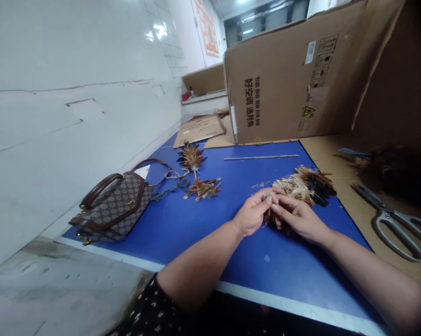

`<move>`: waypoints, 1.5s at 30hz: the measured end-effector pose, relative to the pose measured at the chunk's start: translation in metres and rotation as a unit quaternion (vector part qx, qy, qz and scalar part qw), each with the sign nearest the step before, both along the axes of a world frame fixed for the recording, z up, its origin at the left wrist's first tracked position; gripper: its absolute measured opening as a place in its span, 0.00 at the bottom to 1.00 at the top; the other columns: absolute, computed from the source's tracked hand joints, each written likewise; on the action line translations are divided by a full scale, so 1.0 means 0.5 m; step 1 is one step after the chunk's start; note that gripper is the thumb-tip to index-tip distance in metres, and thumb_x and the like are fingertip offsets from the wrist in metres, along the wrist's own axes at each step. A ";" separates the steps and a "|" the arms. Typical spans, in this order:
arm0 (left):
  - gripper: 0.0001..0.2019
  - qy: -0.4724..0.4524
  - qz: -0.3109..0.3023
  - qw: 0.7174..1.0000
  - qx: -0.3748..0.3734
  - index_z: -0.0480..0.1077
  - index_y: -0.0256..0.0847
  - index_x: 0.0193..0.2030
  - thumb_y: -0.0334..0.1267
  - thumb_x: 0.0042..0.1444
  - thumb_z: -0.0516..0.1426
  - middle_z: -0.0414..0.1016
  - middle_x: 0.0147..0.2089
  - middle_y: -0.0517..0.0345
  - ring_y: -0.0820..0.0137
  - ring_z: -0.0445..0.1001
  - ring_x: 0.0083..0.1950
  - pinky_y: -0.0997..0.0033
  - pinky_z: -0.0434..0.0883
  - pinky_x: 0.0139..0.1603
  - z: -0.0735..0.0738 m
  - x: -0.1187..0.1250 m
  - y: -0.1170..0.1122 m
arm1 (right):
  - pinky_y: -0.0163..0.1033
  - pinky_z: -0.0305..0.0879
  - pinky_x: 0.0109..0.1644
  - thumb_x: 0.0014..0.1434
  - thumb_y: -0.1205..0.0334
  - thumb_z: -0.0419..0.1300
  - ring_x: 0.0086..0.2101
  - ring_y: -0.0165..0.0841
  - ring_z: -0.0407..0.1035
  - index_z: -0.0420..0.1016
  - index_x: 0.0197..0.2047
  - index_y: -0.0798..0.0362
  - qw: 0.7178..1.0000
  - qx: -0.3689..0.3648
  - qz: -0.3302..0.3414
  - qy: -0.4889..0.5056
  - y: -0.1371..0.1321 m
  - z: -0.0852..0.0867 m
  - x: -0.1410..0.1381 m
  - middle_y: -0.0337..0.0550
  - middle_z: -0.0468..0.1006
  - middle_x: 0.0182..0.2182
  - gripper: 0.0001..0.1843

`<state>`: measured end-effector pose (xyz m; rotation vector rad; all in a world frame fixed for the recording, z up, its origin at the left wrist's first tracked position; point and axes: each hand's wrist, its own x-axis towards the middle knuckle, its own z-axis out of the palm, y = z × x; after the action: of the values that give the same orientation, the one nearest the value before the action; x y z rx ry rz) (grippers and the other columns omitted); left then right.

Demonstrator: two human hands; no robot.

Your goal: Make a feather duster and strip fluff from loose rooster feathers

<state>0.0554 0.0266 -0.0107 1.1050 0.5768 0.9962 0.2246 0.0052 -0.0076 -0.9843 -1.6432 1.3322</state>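
Note:
My left hand (252, 213) and my right hand (299, 218) meet over a bundle of brown, tan and black feathers (306, 185) lying on the blue table top (203, 224). Both hands pinch the near end of that bundle, fingertips pressed together around the quills. The feather tips fan out to the far right, away from me.
Two small feather clusters (196, 172) lie farther back, next to a patterned brown handbag (114, 208) at the left. A thin stick (261, 157) lies near large cardboard boxes (287, 79). Big metal scissors (392, 219) rest on cardboard at right, beside a dark feather heap (395, 170).

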 end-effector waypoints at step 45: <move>0.13 -0.011 0.323 0.946 0.021 0.80 0.37 0.36 0.47 0.55 0.67 0.81 0.40 0.54 0.67 0.76 0.47 0.65 0.68 0.57 -0.036 -0.033 0.090 | 0.36 0.70 0.27 0.69 0.44 0.59 0.19 0.23 0.55 0.69 0.36 0.53 0.983 -0.114 0.085 0.113 0.011 -0.009 0.008 0.31 0.62 0.23 0.20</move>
<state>0.0388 0.0716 -0.0287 0.9527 0.9350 1.5883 0.2285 0.0108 -0.0120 -0.7996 -1.4493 1.7110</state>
